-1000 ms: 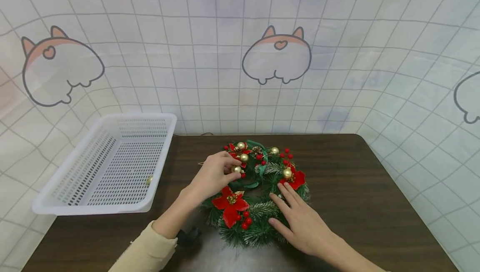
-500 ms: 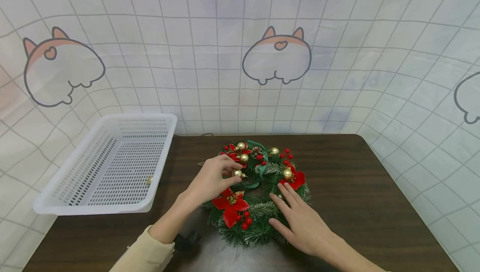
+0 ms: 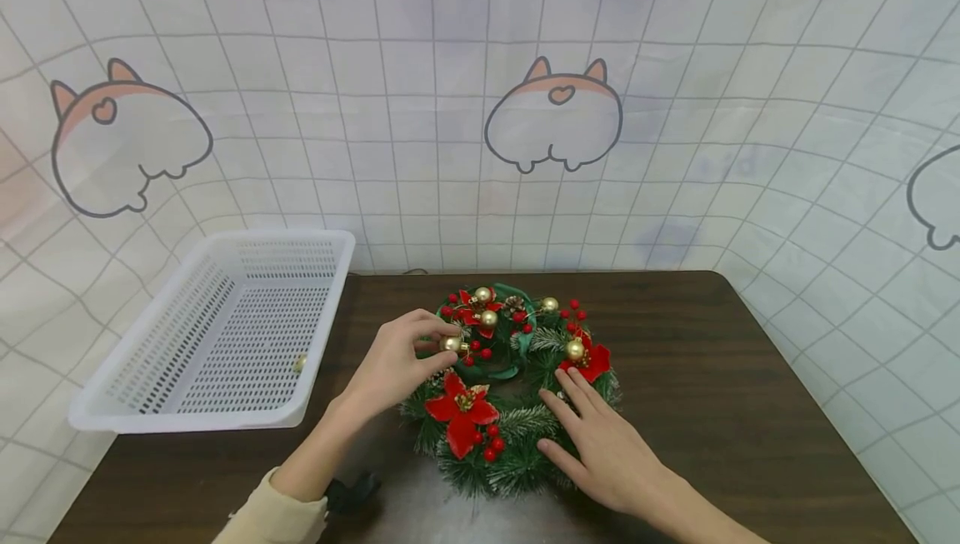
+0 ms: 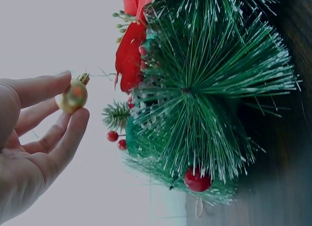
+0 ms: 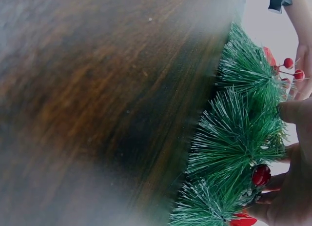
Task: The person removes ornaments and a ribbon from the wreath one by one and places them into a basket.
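A green Christmas wreath [image 3: 517, 469] with frosted needle tips lies on the table. It bears red poinsettias [image 3: 459, 411], red berries and several gold baubles [image 3: 574, 349]. Above its left side my left hand [image 3: 393, 367] pinches a gold bauble [image 4: 74, 96] between thumb and fingertips. In the left wrist view, a thin wire runs from the bauble's cap toward the wreath; where it ends I cannot tell. My right hand [image 3: 611, 452] rests on the wreath's right front with its fingers extended. The right wrist view shows those fingers touching the needles [image 5: 234, 143].
At the left of the dark wooden table [image 3: 712, 411] stands a white perforated basket [image 3: 330, 327], with a small gold thing [image 3: 299, 362] inside near its right wall. A grid-patterned cloth [image 3: 420, 111] hangs behind the table and along its sides.
My left hand has drawn the gold bauble left, away from the wreath's centre, uncovering red berries beside it. The right hand has stayed in place.
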A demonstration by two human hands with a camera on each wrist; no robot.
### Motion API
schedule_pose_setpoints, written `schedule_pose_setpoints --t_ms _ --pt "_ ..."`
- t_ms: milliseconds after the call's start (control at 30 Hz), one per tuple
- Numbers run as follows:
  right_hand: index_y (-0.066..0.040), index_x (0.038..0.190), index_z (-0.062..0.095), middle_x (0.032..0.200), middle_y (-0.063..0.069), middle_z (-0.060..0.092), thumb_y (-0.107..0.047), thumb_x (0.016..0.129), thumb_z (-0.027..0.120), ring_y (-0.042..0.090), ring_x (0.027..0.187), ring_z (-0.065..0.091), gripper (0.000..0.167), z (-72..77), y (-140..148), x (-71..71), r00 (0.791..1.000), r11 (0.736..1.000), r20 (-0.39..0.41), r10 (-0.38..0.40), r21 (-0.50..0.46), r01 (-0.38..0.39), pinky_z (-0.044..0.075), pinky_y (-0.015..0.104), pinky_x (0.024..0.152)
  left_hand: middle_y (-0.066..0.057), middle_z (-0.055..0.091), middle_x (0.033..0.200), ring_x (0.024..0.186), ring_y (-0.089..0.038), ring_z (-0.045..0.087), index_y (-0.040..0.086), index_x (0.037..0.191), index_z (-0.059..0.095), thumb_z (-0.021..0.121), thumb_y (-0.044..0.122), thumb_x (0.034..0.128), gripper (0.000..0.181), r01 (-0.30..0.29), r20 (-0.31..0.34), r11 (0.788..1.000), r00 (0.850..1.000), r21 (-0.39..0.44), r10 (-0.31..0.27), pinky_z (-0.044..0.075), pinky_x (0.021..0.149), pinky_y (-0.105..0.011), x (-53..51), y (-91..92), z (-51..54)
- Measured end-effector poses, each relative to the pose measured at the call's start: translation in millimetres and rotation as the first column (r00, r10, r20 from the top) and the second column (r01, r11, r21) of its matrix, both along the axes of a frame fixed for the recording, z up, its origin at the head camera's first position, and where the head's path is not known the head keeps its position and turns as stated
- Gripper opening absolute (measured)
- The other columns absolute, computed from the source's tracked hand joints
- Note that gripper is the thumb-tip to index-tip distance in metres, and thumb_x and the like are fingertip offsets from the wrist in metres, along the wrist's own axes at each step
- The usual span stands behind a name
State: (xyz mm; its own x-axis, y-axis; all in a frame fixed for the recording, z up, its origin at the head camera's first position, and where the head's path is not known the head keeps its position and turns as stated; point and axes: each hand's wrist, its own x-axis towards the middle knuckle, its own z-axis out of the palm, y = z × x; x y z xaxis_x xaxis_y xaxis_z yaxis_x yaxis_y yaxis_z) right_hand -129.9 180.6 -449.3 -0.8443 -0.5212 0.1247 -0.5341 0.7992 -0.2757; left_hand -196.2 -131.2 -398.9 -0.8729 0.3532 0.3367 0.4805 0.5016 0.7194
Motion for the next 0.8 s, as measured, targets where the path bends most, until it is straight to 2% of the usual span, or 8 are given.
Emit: schedule_pose_setpoints --t_ms 200,367,567,800 --pt "-0.008 0.153 0.049 0.164 0.019 0.029 -0.057 0.105 0.049 0.036 0.153 0.019 0.069 0.6 0.5 0.4 1.000 1.000 0.000 -0.002 -0.007 0.002 0.041 0.055 0.109 0.002 0.066 0.110 0.096 -0.020 0.068 0.006 0.116 0.076 0.082 0.009 0.0891 0.028 -0.016 0.012 0.999 1.000 0.045 0.015 0.058 0.090 -0.037 0.0 -8.5 2.6" --pt "-0.008 0.153 0.049 0.165 0.019 0.028 -0.057 0.105 0.049 0.036 0.154 0.018 0.069 0.7 0.3 1.0 1.000 1.000 0.007 -0.004 -0.009 0.005 0.042 0.055 0.109 0.000 0.067 0.110 0.096 -0.019 0.069 0.005 0.116 0.076 0.082 0.007 0.0888 0.028 -0.026 -0.002 0.996 1.000 0.085 0.026 0.058 0.090 -0.036 -1.1 -17.8 4.9" --pt "-0.008 0.153 0.048 0.165 0.019 0.028 -0.057 0.105 0.048 0.036 0.154 0.018 0.069 0.7 -0.7 0.7 1.000 1.000 0.007 0.004 -0.009 -0.004 0.041 0.055 0.110 -0.001 0.068 0.110 0.095 -0.018 0.067 0.009 0.115 0.076 0.083 0.005 0.0877 0.028 -0.090 -0.024 0.988 0.995 0.128 0.093 0.058 0.090 -0.038 -1.2 -34.0 6.9" --pt "-0.008 0.153 0.048 0.164 0.019 0.028 -0.057 0.105 0.048 0.036 0.154 0.018 0.069 0.0 0.0 1.2 1.000 1.000 0.000 0.002 -0.013 -0.002 0.041 0.055 0.110 -0.004 0.068 0.111 0.096 -0.020 0.066 0.007 0.116 0.076 0.082 0.004 0.0880 0.029 -0.125 -0.021 0.979 0.991 0.160 0.130 0.058 0.090 -0.044 -3.5 -50.0 3.9"
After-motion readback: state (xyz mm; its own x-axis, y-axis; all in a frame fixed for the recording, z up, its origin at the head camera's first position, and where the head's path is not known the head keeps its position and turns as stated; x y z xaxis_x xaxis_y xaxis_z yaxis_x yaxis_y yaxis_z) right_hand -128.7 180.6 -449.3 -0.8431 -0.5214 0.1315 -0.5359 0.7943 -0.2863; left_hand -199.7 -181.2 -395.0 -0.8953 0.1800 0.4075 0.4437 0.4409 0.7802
